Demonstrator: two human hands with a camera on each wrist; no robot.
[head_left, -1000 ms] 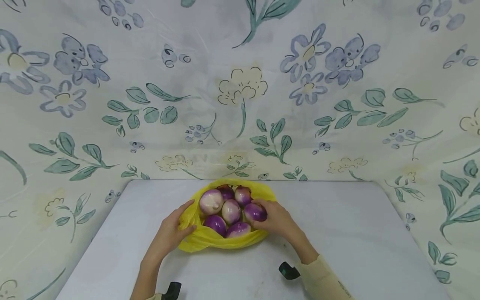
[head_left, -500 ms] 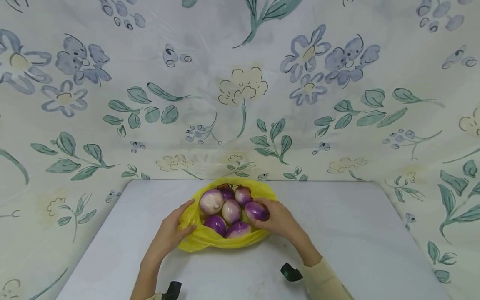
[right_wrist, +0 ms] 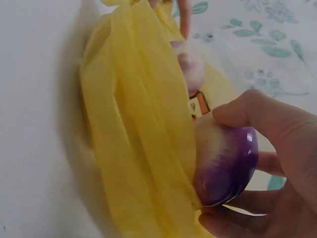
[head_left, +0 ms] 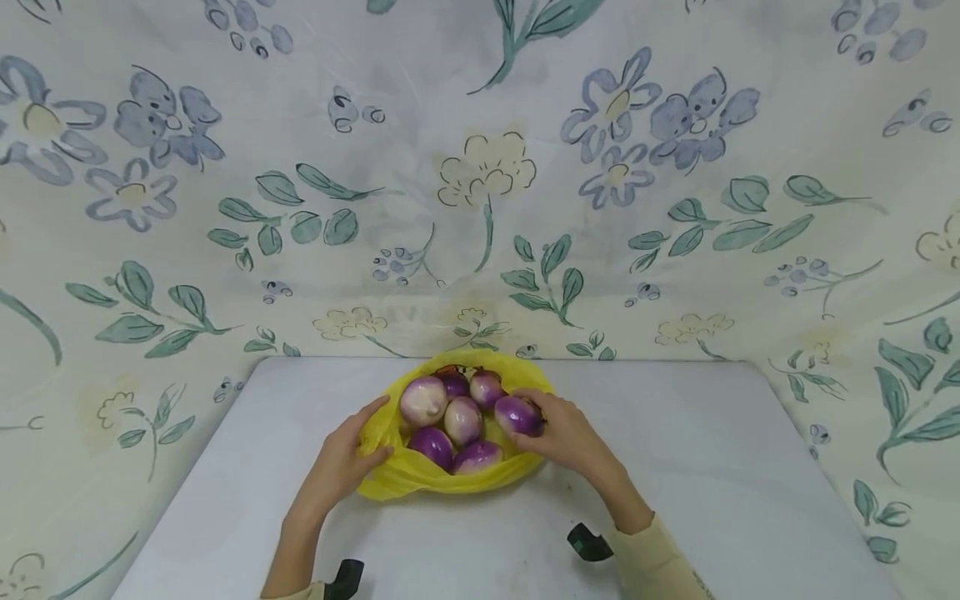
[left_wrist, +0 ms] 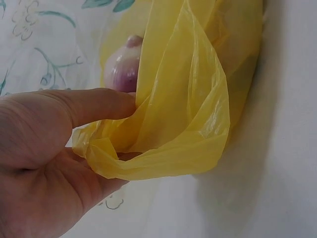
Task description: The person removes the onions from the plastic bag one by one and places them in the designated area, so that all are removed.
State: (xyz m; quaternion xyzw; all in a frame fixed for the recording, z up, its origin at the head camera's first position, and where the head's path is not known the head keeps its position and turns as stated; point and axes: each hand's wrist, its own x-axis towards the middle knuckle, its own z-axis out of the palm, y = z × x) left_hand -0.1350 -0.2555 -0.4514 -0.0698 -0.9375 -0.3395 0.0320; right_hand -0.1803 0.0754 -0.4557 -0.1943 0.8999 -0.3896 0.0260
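A yellow plastic bag (head_left: 382, 479) lies with its mouth spread wide, several purple-and-white onions (head_left: 462, 421) inside. At its left side my left hand (head_left: 341, 467) holds the bag's edge; in the left wrist view the thin plastic (left_wrist: 183, 109) is pinched between thumb and fingers. My right hand (head_left: 566, 433) grips one deep purple onion (head_left: 517, 415) at the bag's right rim. The right wrist view has this onion (right_wrist: 227, 163) between thumb and fingers, close against the yellow plastic.
The bag rests on a white table (head_left: 697, 483), near its back edge. Behind and beside the table hangs a floral-patterned cloth (head_left: 487, 250). A black device (head_left: 588, 543) sits at the right wrist, another black device (head_left: 345, 579) at the left.
My right hand has moved slightly right with the onion, away from the other onions, and yellow plastic shows in the gap. My left hand stays at the bag's edge.
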